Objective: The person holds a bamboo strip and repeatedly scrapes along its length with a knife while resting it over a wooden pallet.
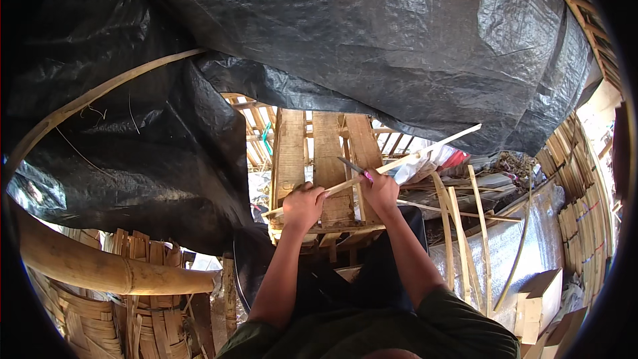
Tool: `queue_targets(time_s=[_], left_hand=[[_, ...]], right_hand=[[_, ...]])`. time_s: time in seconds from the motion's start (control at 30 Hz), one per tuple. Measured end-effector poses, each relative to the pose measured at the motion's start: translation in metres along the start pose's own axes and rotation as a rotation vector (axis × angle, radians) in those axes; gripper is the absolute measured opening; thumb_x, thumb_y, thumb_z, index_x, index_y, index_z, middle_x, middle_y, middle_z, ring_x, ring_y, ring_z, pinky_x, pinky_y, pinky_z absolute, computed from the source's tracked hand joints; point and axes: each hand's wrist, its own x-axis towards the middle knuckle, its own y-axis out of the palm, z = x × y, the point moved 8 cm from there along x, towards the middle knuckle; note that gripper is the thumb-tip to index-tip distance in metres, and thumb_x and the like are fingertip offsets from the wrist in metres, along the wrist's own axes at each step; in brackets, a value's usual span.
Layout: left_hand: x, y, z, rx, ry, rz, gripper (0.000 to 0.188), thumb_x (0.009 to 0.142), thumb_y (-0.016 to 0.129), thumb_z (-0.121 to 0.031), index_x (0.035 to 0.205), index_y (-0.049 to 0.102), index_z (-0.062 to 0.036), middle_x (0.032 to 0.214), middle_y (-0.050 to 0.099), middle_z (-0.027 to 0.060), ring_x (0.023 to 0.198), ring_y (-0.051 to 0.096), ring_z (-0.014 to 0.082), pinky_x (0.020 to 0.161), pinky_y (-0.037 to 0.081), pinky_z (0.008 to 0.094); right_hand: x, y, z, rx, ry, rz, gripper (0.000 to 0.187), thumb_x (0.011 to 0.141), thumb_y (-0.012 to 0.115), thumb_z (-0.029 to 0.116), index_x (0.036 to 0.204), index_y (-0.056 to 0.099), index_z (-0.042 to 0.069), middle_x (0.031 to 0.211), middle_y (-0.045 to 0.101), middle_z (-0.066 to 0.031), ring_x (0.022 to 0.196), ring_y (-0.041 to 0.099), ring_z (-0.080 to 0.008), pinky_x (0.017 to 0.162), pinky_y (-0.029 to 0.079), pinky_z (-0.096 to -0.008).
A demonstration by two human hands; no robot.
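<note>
A long pale bamboo strip (428, 149) runs slantwise in front of me, its far end up to the right. My left hand (304, 206) is closed around its lower left part. My right hand (380, 191) grips a knife (350, 165) with a pinkish handle, its dark blade pointing up and left. The strip passes right at the right hand; whether those fingers also touch it I cannot tell. Beneath both hands stand upright wooden planks (325, 143) of a bench-like frame.
Black plastic sheeting (399, 46) hangs ahead and at the left. A thick bamboo pole (119, 269) lies at the left above woven bamboo (86, 319). Several loose strips (458, 246) lean at my right, near a cardboard box (539, 302) and a silvery sheet (531, 239).
</note>
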Motion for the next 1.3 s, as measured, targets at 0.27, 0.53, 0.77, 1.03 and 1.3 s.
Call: queue_targets(time_s=[0.27,0.53,0.77,1.03,1.3], left_hand=[[-0.005,-0.099,0.002,-0.098,0.022,-0.075,0.013,0.086,0.074,-0.016,0.098,0.076,-0.0105,0.096,0.072,0.0078,0.089,0.069,0.0331,0.078,0.054,0.0399],[-0.003,-0.085,0.051,-0.077,-0.105,0.147,0.011,0.084,0.074,-0.02,0.09,0.074,-0.0104,0.095,0.072,0.0078,0.087,0.069,0.0322,0.082,0.053,0.0411],[-0.003,-0.074,0.055,-0.099,-0.092,0.161,0.022,0.085,0.076,-0.023,0.099,0.074,-0.0062,0.095,0.069,0.0098,0.094,0.067,0.033,0.083,0.052,0.0418],[-0.011,-0.065,0.046,-0.043,-0.079,0.179,0.021,0.087,0.074,-0.027,0.091,0.074,-0.0071,0.088,0.067,0.0089,0.085,0.067,0.033,0.075,0.053,0.0416],[-0.024,-0.061,0.022,0.045,-0.007,0.129,0.022,0.085,0.076,-0.03,0.084,0.075,-0.0085,0.084,0.067,0.0111,0.079,0.067,0.035,0.071,0.053,0.0437]], right_hand=[[-0.003,0.003,-0.012,-0.017,0.021,-0.029,0.017,0.088,0.071,0.028,0.091,0.068,0.012,0.069,0.068,-0.0155,0.065,0.068,-0.0391,0.058,0.053,-0.0493],[-0.003,0.009,-0.016,-0.045,0.057,0.034,0.019,0.09,0.07,0.029,0.091,0.069,0.011,0.074,0.07,-0.0154,0.068,0.069,-0.0376,0.059,0.054,-0.0481],[-0.006,0.007,-0.018,-0.011,0.06,0.04,0.018,0.09,0.07,0.029,0.092,0.069,0.011,0.073,0.069,-0.0163,0.069,0.069,-0.0384,0.06,0.054,-0.0486],[-0.007,0.005,-0.018,-0.062,0.089,0.074,0.019,0.094,0.063,0.03,0.099,0.068,0.012,0.07,0.069,-0.0164,0.067,0.069,-0.0388,0.06,0.053,-0.0505],[-0.011,-0.004,-0.019,-0.008,0.064,0.029,0.027,0.096,0.062,0.037,0.1,0.067,0.011,0.072,0.069,-0.0164,0.07,0.07,-0.0373,0.062,0.054,-0.0496]])
